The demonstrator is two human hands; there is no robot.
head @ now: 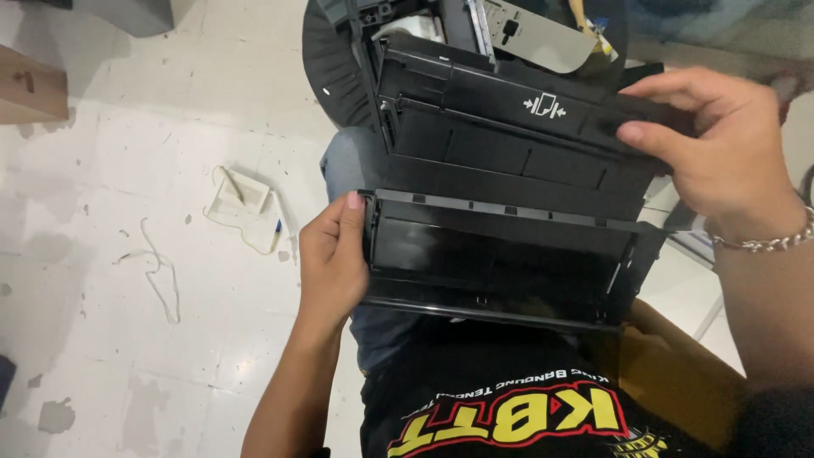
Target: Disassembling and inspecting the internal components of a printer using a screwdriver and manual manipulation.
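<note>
Left hand (332, 265) grips the black plastic printer tray (500, 246) at nine o'clock, right hand (721, 140) pinches two o'clock; probably light, rigid, brittle hinges.

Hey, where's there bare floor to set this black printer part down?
Free floor: the pale tiles left of the left hand, between the small white part with its cord and the loose string, and below that string. Crowded: the lap, filled by the black printer tray assembly, gripped by the right hand.
</note>
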